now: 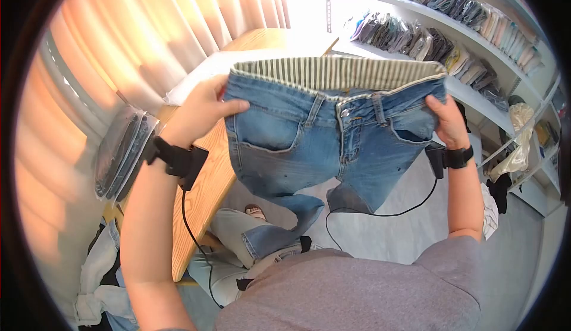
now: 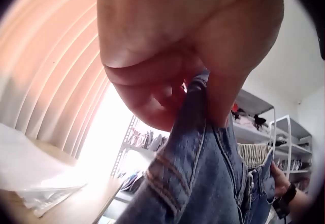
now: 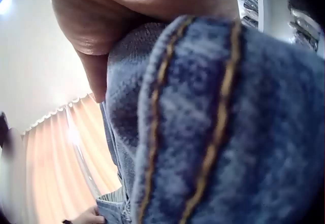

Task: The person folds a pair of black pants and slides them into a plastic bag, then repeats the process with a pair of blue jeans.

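Observation:
A pair of blue jeans (image 1: 285, 129) hangs spread between my two hands, its front toward me. The waistband's inside is lined with green and white stripes, and the fly button is fastened. My left hand (image 1: 205, 105) grips the left side of the waist, thumb over the front. On the other side, my right hand (image 1: 449, 123) pinches the jeans near the pocket, thumb in front and fingers behind. In the left wrist view the side seam of the jeans (image 2: 188, 158) runs down from between thumb and fingers. Stitched denim of the jeans (image 3: 193, 112) fills much of the right wrist view.
A wooden table (image 1: 205, 194) stands at the left, with bagged dark clothes (image 1: 122, 152) beside it near the curtain (image 1: 148, 22). Shelves (image 1: 410, 4) of packed garments line the right. Loose denim (image 1: 98, 271) lies at lower left. Black cables hang from both wrists.

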Available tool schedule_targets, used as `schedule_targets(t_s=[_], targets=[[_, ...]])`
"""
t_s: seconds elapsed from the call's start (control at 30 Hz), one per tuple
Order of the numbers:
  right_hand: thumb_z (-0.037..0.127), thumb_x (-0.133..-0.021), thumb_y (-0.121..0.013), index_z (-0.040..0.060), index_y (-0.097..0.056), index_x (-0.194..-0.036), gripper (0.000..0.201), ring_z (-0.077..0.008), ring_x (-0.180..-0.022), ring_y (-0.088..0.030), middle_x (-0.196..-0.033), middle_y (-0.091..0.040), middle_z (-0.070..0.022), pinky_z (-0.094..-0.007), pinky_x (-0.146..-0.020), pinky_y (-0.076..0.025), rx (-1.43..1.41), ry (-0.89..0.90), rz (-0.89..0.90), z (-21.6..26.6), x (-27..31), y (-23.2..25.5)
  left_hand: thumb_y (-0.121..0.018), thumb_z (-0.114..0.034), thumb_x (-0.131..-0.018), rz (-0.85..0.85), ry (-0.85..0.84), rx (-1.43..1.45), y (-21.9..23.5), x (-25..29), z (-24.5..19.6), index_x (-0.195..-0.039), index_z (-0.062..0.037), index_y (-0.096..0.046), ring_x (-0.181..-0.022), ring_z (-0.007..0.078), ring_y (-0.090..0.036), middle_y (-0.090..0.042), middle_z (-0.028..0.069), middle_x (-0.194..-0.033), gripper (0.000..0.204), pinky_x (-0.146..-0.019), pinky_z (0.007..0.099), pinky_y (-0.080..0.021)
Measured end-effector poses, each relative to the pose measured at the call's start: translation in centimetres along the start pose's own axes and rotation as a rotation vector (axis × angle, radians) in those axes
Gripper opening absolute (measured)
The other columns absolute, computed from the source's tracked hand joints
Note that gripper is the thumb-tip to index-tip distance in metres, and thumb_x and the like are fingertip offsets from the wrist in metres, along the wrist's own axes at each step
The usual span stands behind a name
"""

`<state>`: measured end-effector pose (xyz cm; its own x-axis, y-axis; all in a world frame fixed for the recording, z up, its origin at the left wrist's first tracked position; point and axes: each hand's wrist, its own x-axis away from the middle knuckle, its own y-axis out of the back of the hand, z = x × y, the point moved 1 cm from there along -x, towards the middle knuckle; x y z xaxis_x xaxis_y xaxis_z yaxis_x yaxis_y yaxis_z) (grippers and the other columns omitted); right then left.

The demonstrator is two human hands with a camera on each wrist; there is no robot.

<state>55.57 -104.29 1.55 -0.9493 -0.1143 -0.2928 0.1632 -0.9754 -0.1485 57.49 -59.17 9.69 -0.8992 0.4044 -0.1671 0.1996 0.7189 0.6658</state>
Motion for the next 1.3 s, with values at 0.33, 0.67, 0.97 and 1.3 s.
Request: schedule_targets(t_s=[0.33, 0.67, 0.97, 1.3], targets=[[0.029, -0.091, -0.058, 0.0019, -0.055, -0.119, 0.039, -0.0210, -0.102, -0.060, -0.114, -0.062, -0.0085, -0.0332, -0.092, -0.047, -0.307, 0.432, -0.285, 9.4, -3.4, 2.4, -0.054, -0.030, -0.093, -0.324, -0.437, 0.319, 8.2, -6.7, -11.2, -0.121, -0.0038, -0.052, -0.100, 0.0231, -0.060, -0.061, 0.0112, -0.113, 0.038, -0.088, 0.0302, -0.047], [0.022, -0.087, -0.065, -0.0006, -0.061, -0.108, 0.031, -0.0144, -0.087, -0.061, -0.100, -0.065, -0.0068, -0.0278, -0.078, -0.048, -0.093, 0.108, -0.366, -3.6, -7.3, -4.6, -0.059, -0.022, -0.085, -0.555, 0.054, 0.152, -2.5, -8.2, 4.2, -0.106, 0.0056, -0.059, -0.086, 0.0247, -0.063, -0.066, 0.0174, -0.093, 0.035, -0.077, 0.0346, -0.047], [0.023, -0.093, -0.054, -0.0020, -0.058, -0.102, 0.027, -0.0155, -0.081, -0.059, -0.091, -0.064, -0.0105, -0.0294, -0.074, -0.046, -0.123, 0.079, -0.359, -11.5, -5.1, -18.4, -0.060, -0.014, -0.085, -0.590, -0.093, 0.091, -14.4, -5.5, 2.3, -0.094, 0.0041, -0.052, -0.083, 0.0361, -0.057, -0.059, 0.0222, -0.089, 0.022, -0.074, 0.0412, -0.044], [0.014, -0.085, -0.057, -0.0003, -0.053, -0.111, 0.030, -0.0280, -0.094, -0.054, -0.101, -0.053, -0.0138, -0.0339, -0.083, -0.042, 0.316, 0.299, -0.163, -10.9, -2.0, -21.3, -0.054, -0.018, -0.091, -0.393, 0.003, 0.462, -15.4, -2.8, 1.0, -0.103, 0.0045, -0.050, -0.079, 0.0265, -0.058, -0.058, 0.0165, -0.087, 0.026, -0.073, 0.0324, -0.046]])
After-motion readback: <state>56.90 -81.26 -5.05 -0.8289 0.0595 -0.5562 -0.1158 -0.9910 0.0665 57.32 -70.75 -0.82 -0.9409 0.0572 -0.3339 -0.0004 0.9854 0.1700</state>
